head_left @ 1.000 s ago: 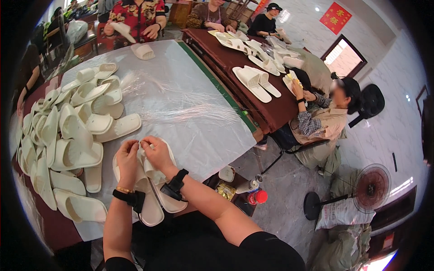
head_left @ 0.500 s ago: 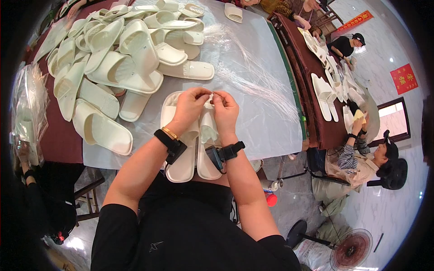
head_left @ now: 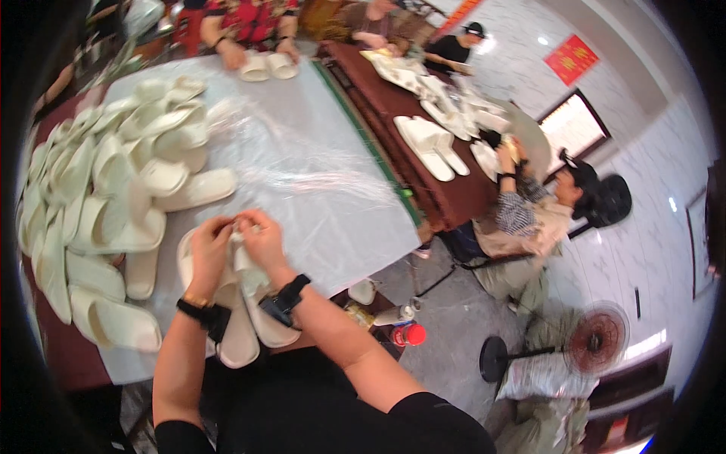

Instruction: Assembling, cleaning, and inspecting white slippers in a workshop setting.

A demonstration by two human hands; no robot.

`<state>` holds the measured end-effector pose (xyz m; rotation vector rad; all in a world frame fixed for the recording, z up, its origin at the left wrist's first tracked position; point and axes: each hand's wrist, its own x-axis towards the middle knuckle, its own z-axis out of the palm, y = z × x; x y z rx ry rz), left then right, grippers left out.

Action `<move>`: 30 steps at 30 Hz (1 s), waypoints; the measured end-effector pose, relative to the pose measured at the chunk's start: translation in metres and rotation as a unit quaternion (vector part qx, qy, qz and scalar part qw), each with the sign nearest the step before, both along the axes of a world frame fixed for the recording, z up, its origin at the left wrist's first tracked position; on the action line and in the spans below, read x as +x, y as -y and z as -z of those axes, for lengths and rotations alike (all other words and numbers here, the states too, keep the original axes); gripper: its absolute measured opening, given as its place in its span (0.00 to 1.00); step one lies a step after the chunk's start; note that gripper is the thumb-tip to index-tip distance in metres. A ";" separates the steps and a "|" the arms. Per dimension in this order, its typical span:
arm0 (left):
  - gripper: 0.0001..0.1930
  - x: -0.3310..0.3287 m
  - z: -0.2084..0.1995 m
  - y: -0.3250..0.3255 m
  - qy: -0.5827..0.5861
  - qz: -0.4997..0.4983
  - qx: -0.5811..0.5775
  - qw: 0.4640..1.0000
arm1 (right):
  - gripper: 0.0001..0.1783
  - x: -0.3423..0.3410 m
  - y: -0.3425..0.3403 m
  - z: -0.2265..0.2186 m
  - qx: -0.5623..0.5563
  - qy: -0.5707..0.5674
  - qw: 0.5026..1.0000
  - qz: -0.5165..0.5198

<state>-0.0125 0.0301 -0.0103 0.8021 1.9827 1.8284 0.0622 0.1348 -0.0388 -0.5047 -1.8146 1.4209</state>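
A pair of cream slippers (head_left: pixel 240 337) lies side by side at the near edge of the table, toe ends toward me. Over their far ends my left hand (head_left: pixel 208 250) and my right hand (head_left: pixel 261 244) meet, thumbs and fingers pinched together. Whatever is between the fingertips is too small and blurred to make out. My wrists carry black straps with small devices. To the left of my hands rises a large heap of cream slippers (head_left: pixel 113 216). Thin clear plastic strands (head_left: pixel 325 181) are spread on the table beyond my hands.
Pale sheeting (head_left: pixel 340 250) covers my table. Across it, a person's hands (head_left: pixel 233 57) are at another slipper pair (head_left: pixel 268 66). A brown table (head_left: pixel 378 83) on the right bears more slippers (head_left: pixel 431 144), with a person seated beside it (head_left: pixel 541 216). A red-lidded container (head_left: pixel 408 334) and a fan (head_left: pixel 597 340) stand right.
My view has swung to the right, so the table and heap appear further left. My hands stay pinched together over the pair. The person opposite now shows with two slippers.
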 end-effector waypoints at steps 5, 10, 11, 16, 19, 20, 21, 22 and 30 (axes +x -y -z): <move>0.07 0.001 0.004 -0.009 0.020 0.022 0.018 0.999 | 0.08 0.008 -0.007 -0.012 -0.031 0.034 0.999 -0.003; 0.07 -0.001 0.009 -0.009 0.026 0.015 0.034 0.999 | 0.10 0.006 -0.005 -0.016 -0.024 0.013 1.000 -0.002; 0.07 -0.002 0.011 -0.010 0.017 0.019 0.031 0.999 | 0.10 0.006 -0.004 -0.016 -0.026 0.007 1.000 0.003; 0.07 0.000 0.004 -0.008 0.020 0.034 0.021 0.999 | 0.10 0.008 -0.004 -0.018 -0.022 0.017 1.000 0.002; 0.07 0.001 0.001 -0.007 0.022 0.032 0.024 0.999 | 0.09 0.008 -0.005 -0.017 -0.025 0.044 0.999 -0.013; 0.07 0.002 0.001 -0.007 0.028 0.039 0.029 0.998 | 0.09 0.008 -0.005 -0.015 -0.023 0.034 0.999 -0.006; 0.07 0.001 0.002 -0.007 0.026 0.039 0.028 0.999 | 0.09 0.008 -0.005 -0.014 -0.022 0.022 1.000 -0.001; 0.07 0.000 0.007 -0.008 0.006 0.034 0.021 0.999 | 0.09 0.007 -0.005 -0.014 -0.023 0.019 1.000 -0.002; 0.06 -0.001 0.009 -0.009 0.000 0.009 0.032 0.999 | 0.09 0.007 -0.006 -0.012 -0.061 0.000 0.998 -0.004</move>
